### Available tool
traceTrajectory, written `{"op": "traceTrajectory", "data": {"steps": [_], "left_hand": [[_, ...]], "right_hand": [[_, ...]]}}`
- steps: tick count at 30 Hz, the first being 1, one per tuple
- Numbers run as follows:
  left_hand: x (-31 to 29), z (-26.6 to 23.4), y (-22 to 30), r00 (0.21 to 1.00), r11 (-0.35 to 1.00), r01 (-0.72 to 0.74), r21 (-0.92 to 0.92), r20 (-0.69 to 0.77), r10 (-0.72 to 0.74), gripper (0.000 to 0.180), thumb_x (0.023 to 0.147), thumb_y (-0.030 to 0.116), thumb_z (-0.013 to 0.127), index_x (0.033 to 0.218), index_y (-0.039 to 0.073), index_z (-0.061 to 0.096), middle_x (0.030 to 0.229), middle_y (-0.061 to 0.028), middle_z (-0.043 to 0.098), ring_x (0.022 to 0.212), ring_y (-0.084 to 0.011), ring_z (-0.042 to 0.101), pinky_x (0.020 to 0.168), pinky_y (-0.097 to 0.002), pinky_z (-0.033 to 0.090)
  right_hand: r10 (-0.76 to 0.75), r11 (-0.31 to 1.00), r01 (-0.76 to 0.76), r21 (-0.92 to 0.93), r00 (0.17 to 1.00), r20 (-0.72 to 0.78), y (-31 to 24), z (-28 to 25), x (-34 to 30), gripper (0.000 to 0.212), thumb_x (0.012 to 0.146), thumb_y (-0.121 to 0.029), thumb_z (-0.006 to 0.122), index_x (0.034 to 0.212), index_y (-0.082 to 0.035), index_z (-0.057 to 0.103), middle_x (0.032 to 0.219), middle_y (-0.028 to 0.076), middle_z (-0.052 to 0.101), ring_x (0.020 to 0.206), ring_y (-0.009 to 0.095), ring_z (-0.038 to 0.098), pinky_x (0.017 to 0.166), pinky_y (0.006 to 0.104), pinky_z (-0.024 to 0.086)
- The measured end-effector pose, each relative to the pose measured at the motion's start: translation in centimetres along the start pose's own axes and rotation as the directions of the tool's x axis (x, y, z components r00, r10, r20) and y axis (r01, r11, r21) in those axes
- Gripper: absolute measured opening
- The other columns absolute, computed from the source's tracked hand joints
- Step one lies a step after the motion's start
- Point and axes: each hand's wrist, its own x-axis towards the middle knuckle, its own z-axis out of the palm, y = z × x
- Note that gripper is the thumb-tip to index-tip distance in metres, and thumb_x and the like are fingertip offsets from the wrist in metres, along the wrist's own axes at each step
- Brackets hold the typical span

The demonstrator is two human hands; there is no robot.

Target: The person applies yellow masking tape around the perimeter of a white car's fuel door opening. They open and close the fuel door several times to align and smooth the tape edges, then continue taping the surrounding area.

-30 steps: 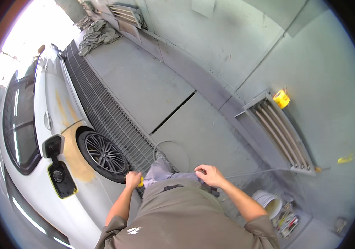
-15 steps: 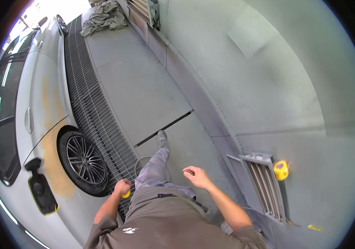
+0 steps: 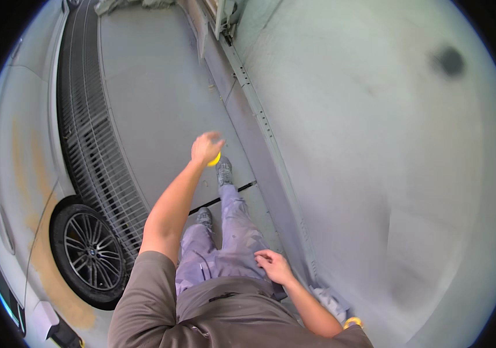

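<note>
Left hand (image 3: 207, 148) clamped on yellow tape roll (image 3: 214, 160); my right hand (image 3: 273, 267), can't tell. Firm hold suits best.

I obs. mod. bright, diffuse light, soft shadows. L hand (image 3: 206, 147) motion-blurred; wall (image 3: 341, 151) hazy, w/ dark smudge (image 3: 450, 61) out of focus upper R. Bluish glare low L on car (image 3: 24, 122). Wheel (image 3: 93, 252) fairly sharp. Fisheye bends grating (image 3: 88, 124); blk vignette in corners, blue fringing at rim.
</note>
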Motion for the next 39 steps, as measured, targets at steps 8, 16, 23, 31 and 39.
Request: {"op": "traceTrajectory", "data": {"steps": [8, 16, 23, 31, 39], "left_hand": [[23.9, 5.9, 6.1, 0.945, 0.926, 0.071, -0.372, -0.273, -0.182, 0.055, 0.092, 0.041, 0.077, 0.144, 0.024, 0.071, 0.139, -0.0114, 0.073, 0.131, -0.0345, 0.067, 0.11, -0.0439, 0.053], [28.0, 8.7, 5.9, 0.921, 0.934, 0.22, -0.282, -0.257, -0.294, 0.033, 0.093, 0.048, 0.076, 0.108, 0.02, 0.087, 0.091, -0.0169, 0.08, 0.093, -0.0403, 0.077, 0.085, -0.0478, 0.06], [23.4, 6.9, 3.2, 1.0, 0.925, -0.009, -0.379, 0.016, 0.016, 0.033, 0.1, 0.043, 0.071, 0.099, 0.016, 0.089, 0.077, -0.015, 0.077, 0.066, -0.0284, 0.071, 0.069, -0.0424, 0.056], [19.9, 3.6, 4.7, 0.959, 0.661, 0.184, -0.728, 0.28, 0.041, 0.033, 0.105, 0.03, 0.066, 0.116, 0.004, 0.084, 0.092, -0.0017, 0.081, 0.074, -0.0099, 0.062, 0.07, -0.0311, 0.052], [15.3, 6.7, 3.0, 0.96, 0.472, 0.278, -0.837, 0.239, -0.143, 0.032, 0.106, 0.026, 0.067, 0.119, 0.001, 0.081, 0.1, -0.0056, 0.083, 0.079, -0.0097, 0.064, 0.072, -0.0295, 0.053]], "right_hand": [[0.186, 0.981, -0.189, -0.039, 0.979, -0.087, -7.7, -6.6, 10.1, 0.027, 0.106, -0.022, 0.069, 0.123, -0.001, 0.075, 0.1, 0.008, 0.079, 0.089, 0.014, 0.076, 0.083, 0.0297, 0.058], [0.309, 0.951, -0.31, 0.002, 0.947, -0.091, -10.5, -9.4, 11.5, 0.028, 0.106, -0.021, 0.068, 0.125, 0.0, 0.073, 0.103, 0.008, 0.079, 0.092, 0.016, 0.075, 0.084, 0.0301, 0.058], [0.275, 0.954, -0.272, -0.13, 0.961, 0.008, -13.5, -9.7, 13.8, 0.03, 0.107, -0.023, 0.067, 0.125, 0.0, 0.073, 0.106, 0.008, 0.08, 0.094, 0.016, 0.076, 0.086, 0.0306, 0.058], [0.21, 0.964, -0.213, -0.162, 0.977, -0.034, -13.3, -7.5, 11.6, 0.029, 0.106, -0.023, 0.069, 0.125, -0.002, 0.074, 0.106, 0.008, 0.08, 0.094, 0.014, 0.075, 0.085, 0.0308, 0.059], [0.125, 0.956, -0.126, -0.263, 0.992, -0.019, -11.6, -6.2, 8.6, 0.03, 0.105, -0.024, 0.071, 0.126, -0.003, 0.074, 0.101, 0.009, 0.079, 0.088, 0.016, 0.074, 0.083, 0.0323, 0.059]]}}
